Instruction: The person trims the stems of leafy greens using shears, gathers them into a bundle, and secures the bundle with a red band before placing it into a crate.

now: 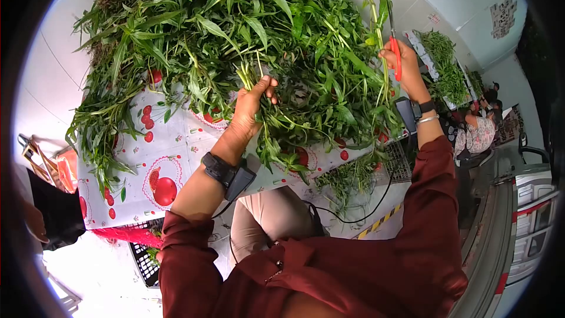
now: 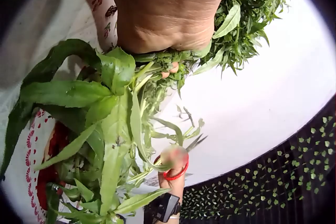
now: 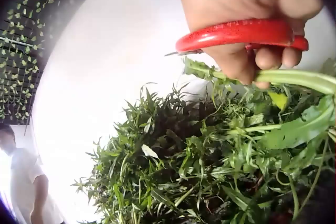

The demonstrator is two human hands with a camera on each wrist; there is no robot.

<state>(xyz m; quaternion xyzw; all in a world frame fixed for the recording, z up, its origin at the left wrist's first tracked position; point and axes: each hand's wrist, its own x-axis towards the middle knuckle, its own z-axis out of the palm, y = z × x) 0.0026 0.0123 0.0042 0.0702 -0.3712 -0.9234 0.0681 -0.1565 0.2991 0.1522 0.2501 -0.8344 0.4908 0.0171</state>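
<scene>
Over the near side of a leafy pile, my left hand (image 1: 249,106) grips a small bunch of green stems (image 1: 244,76), cut ends pointing up and leaves hanging below the fist. To the right, raised at the pile's edge, my right hand (image 1: 406,69) holds scissors (image 1: 395,53) with red handles, blades pointing up. The same hand pinches a long leafy stem (image 3: 299,79) between thumb and fingertips in the right wrist view. The scissors' handle loop (image 3: 236,32) lies across the palm there. A large heap of long-leaved greens (image 1: 194,17) spreads in front of both hands.
Beneath the heap lies a white tablecloth (image 1: 188,141) with red fruit prints. Black crates (image 1: 144,259) stand below the table, and loose greens (image 1: 347,185) lie low at its right. More greens (image 1: 441,59) and seated people (image 1: 475,132) are at far right. A black cable (image 1: 359,218) hangs near my lap.
</scene>
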